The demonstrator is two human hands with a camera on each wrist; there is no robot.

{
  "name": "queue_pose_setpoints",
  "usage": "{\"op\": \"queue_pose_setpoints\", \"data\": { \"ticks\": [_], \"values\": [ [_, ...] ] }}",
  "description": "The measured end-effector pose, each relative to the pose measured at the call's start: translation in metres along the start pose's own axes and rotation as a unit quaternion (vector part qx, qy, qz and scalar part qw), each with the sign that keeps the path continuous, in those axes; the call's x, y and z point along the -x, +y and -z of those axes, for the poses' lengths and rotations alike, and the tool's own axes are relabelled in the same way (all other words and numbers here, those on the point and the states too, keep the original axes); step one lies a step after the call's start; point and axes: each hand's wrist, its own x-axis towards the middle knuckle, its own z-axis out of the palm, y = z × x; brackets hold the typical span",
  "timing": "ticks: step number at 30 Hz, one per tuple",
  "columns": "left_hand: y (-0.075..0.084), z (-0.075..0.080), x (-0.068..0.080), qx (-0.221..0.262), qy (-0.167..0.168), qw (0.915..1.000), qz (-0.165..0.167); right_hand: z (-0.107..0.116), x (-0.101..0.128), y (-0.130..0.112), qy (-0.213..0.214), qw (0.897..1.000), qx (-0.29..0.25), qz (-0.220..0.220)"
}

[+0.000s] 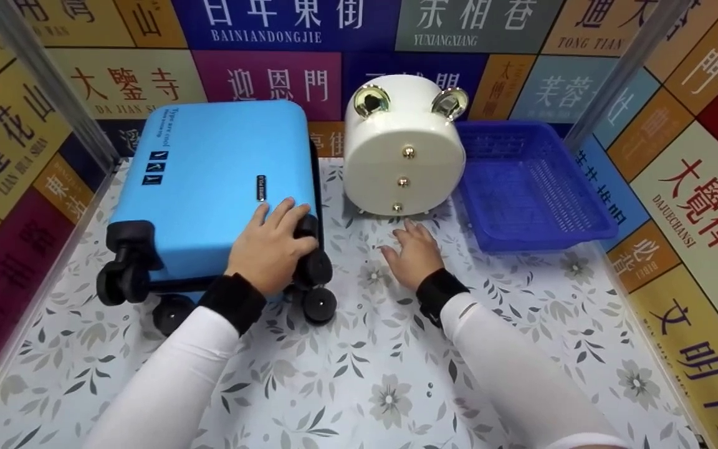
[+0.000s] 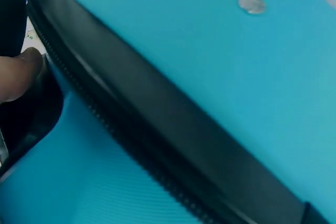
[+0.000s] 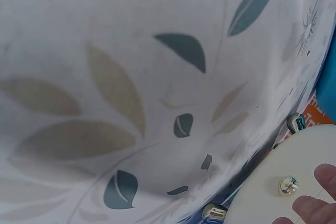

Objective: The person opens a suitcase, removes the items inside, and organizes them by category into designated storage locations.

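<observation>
A blue hard-shell suitcase [image 1: 222,162] lies on its side at the left, black corner guards and wheels [image 1: 318,305] facing me. My left hand [image 1: 268,249] rests on its near right corner, fingers stretched over the shell and thumb by a wheel mount. Up close, the left wrist view shows the suitcase's black zipped seam [image 2: 142,114] and the thumb [image 2: 21,74] beside black trim. A white drum-shaped case [image 1: 402,143] with two gold ear-like rings and three gold studs stands in the middle. My right hand [image 1: 415,252] holds nothing, its relaxed fingertips close to the case's base.
A blue plastic basket [image 1: 540,240] stands right of the white case. Beneath everything lies a floral-patterned cover [image 1: 390,399]. Printed panels with Chinese lettering [image 1: 265,81] wall the back and both sides, with clear posts [image 1: 614,68] at the corners.
</observation>
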Motion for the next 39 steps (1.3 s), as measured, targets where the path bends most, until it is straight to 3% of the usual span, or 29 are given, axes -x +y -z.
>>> {"op": "queue_pose_setpoints", "data": {
  "ticks": [8,15,24,31,36,39],
  "values": [
    [-0.003,-0.001,0.011,0.023,0.018,0.9986,-0.044,-0.005,-0.003,-0.007,-0.009,1.0,-0.001,-0.003],
    [-0.016,-0.007,0.012,0.011,0.041,0.9973,-0.06,-0.007,-0.002,-0.011,-0.008,1.0,-0.002,-0.007],
    [-0.028,-0.015,-0.002,-0.002,0.022,0.9985,-0.049,-0.01,-0.001,-0.019,-0.012,1.0,-0.003,-0.003],
    [-0.031,-0.021,-0.014,-0.002,0.028,0.9991,-0.032,-0.01,0.0,-0.019,-0.007,1.0,0.0,-0.001],
    [-0.031,-0.024,-0.009,-0.007,0.036,0.999,-0.024,-0.01,-0.001,-0.018,-0.014,1.0,0.002,-0.004],
    [-0.032,-0.028,0.0,-0.016,0.058,0.9981,-0.016,-0.009,-0.001,-0.017,-0.018,1.0,0.001,-0.007]
  ]
}}
